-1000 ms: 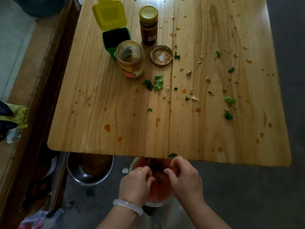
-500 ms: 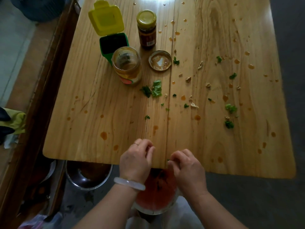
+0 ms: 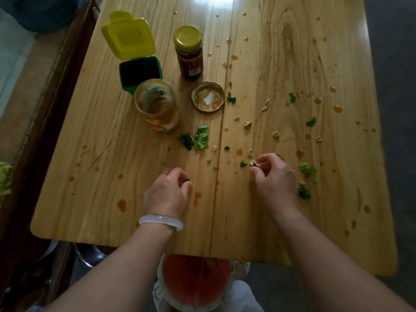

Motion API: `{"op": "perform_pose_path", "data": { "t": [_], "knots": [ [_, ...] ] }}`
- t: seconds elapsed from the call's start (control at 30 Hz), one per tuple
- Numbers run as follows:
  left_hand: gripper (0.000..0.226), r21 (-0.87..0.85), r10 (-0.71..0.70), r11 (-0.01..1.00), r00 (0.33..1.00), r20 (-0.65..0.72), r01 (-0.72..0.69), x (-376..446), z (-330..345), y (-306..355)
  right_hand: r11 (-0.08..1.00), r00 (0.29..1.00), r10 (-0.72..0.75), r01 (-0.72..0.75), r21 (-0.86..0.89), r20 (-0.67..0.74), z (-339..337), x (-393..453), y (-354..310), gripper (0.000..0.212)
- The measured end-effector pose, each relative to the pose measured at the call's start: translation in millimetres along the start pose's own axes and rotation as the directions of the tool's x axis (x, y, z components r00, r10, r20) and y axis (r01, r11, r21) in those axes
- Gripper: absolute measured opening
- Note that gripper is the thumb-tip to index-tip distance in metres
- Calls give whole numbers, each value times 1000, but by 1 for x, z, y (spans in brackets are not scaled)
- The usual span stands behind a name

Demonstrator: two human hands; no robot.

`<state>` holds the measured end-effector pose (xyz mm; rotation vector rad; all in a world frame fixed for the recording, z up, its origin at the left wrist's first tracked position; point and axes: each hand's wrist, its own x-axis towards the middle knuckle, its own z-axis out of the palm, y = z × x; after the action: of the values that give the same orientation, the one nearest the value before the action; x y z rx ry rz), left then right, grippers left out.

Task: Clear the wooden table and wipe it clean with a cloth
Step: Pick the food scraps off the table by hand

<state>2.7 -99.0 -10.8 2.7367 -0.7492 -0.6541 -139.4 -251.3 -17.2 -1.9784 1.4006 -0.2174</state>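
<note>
On the wooden table [image 3: 112, 199], the left hand [image 3: 166, 194] pinches a green leaf scrap [image 3: 186, 180]; the right hand [image 3: 274, 176] pinches a pale crumb [image 3: 253, 163]. The label on the brown gold-lidded jar [image 3: 189, 52] is unreadable.

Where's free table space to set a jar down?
Freest patch: left of the open jar, toward the table's left edge, only small sauce spots. Crowded: the sauce bottle, lid and green box cluster, and scraps around the right hand.

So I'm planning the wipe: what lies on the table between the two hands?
In the head view, between the left hand and right hand: small green leaf bits, orange sauce drops, otherwise bare wooden table.
</note>
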Motion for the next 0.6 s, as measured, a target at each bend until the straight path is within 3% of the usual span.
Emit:
{"op": "perform_pose_path", "data": {
  "t": [0.27,0.43,0.6],
  "knots": [
    [6,-33,64,997,998,-27,-65,2,8,5,988,997,-32,42,-149,68,-1,18,3,7],
    [4,-105,172,979,985,-26,-174,13,12,35,994,995,-82,86,-67,57,-3,22,1,3],
    [7,-160,169,972,985,-38,-173,32,14,70,999,998,-39,39,6,49,-6,37,-9,13]
  ]
}}
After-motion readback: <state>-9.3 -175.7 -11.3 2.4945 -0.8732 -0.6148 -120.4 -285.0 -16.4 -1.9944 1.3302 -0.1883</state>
